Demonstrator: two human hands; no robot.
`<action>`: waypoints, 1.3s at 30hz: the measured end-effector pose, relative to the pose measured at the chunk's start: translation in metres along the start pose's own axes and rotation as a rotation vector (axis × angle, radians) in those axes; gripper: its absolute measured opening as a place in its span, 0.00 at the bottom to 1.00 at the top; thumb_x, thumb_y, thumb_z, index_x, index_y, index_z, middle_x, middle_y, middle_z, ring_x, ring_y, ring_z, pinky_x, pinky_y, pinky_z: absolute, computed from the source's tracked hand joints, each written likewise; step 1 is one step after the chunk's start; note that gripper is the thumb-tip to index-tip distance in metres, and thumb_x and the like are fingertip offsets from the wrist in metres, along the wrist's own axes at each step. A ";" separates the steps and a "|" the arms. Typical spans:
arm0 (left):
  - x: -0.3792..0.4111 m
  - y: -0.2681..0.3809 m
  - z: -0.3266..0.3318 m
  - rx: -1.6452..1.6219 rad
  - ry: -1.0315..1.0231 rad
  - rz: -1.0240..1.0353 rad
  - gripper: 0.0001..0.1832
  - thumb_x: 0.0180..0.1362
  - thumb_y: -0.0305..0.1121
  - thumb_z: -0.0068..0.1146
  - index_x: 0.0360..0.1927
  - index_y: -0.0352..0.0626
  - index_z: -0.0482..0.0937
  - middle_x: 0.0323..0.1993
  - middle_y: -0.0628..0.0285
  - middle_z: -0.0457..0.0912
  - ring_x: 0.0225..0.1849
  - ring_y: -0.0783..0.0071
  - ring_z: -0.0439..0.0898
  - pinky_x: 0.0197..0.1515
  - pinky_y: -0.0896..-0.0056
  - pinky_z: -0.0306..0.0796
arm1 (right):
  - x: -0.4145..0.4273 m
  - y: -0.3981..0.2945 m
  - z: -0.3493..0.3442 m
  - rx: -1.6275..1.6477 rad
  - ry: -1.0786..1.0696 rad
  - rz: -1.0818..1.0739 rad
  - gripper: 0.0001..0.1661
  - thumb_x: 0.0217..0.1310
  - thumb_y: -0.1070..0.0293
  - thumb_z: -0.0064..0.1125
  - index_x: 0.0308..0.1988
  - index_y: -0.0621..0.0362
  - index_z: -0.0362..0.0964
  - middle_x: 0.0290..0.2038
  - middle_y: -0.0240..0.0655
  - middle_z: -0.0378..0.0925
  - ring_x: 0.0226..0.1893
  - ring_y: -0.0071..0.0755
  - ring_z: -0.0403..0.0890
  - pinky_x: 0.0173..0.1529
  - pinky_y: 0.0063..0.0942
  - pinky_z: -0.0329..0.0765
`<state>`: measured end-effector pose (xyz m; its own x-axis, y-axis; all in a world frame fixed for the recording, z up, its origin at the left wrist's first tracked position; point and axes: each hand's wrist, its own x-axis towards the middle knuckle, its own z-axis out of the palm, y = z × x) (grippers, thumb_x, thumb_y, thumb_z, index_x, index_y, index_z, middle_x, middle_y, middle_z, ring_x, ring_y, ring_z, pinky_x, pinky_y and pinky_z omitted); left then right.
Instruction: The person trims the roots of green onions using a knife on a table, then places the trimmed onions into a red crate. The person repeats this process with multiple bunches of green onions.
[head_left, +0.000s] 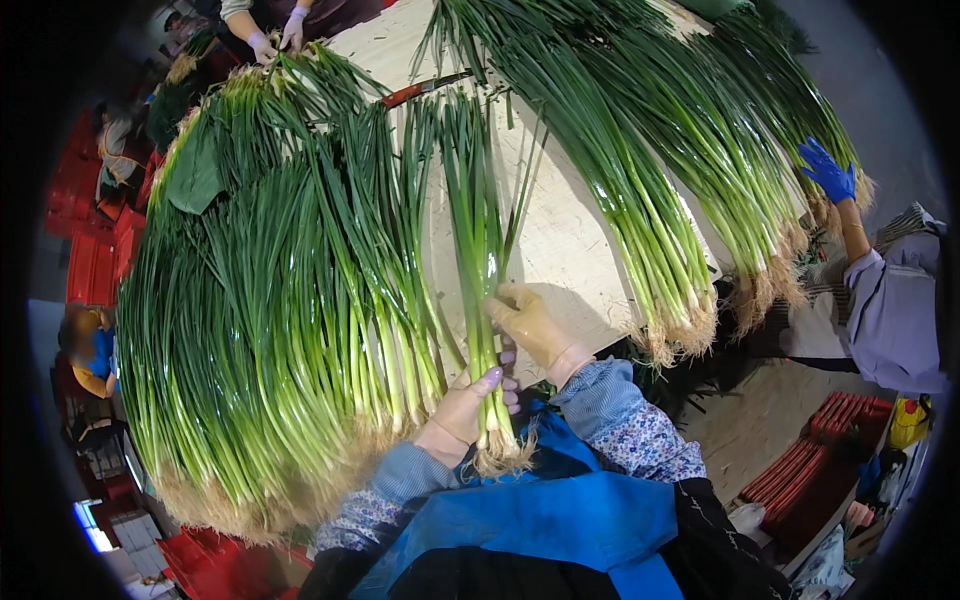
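Observation:
A small bunch of green onions (472, 225) lies across the table edge before me, its leaves pointing away and its roots towards my apron. My gloved left hand (469, 405) is closed around the white stalks just above the roots. Higher up the same stalks, my gloved right hand (529, 319) touches the bunch from the right with bent fingers; whether it grips any stalk is hard to see. To the left spreads a thick layer of green onions (277, 315). On the right rests a separate large bundle (630, 217) with its roots towards me.
A knife with a red handle (405, 95) lies beyond the leaf tips on the pale tabletop (570, 247). At the right, a co-worker's blue-gloved hand (829, 171) touches another bundle. Another co-worker's gloved hands (279, 39) work at the far left. Red crates (817, 457) stand at lower right.

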<state>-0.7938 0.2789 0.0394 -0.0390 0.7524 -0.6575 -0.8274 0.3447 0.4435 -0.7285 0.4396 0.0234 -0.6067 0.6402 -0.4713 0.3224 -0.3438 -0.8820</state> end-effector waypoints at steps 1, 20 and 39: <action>-0.004 0.004 0.007 0.075 0.087 0.017 0.21 0.68 0.36 0.53 0.62 0.41 0.69 0.35 0.61 0.78 0.33 0.70 0.78 0.39 0.64 0.79 | -0.002 -0.003 -0.001 -0.020 -0.012 0.002 0.28 0.66 0.61 0.58 0.60 0.65 0.67 0.39 0.39 0.80 0.36 0.29 0.78 0.40 0.26 0.76; 0.003 0.011 0.000 0.117 0.008 -0.078 0.24 0.65 0.29 0.55 0.64 0.36 0.69 0.24 0.69 0.67 0.27 0.76 0.68 0.35 0.68 0.70 | -0.027 -0.032 -0.145 -0.521 0.416 0.293 0.42 0.56 0.68 0.66 0.67 0.62 0.56 0.52 0.47 0.76 0.53 0.41 0.78 0.57 0.34 0.77; 0.004 0.009 0.002 0.165 0.035 0.013 0.22 0.69 0.33 0.50 0.65 0.40 0.70 0.31 0.66 0.73 0.33 0.71 0.76 0.40 0.66 0.78 | -0.023 0.017 -0.148 -1.168 0.732 -0.260 0.33 0.55 0.67 0.67 0.59 0.61 0.66 0.39 0.49 0.79 0.36 0.48 0.83 0.45 0.41 0.80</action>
<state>-0.8001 0.2864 0.0422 -0.0714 0.7382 -0.6708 -0.7232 0.4248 0.5445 -0.6013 0.5206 0.0185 -0.3468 0.9291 0.1287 0.8907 0.3692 -0.2651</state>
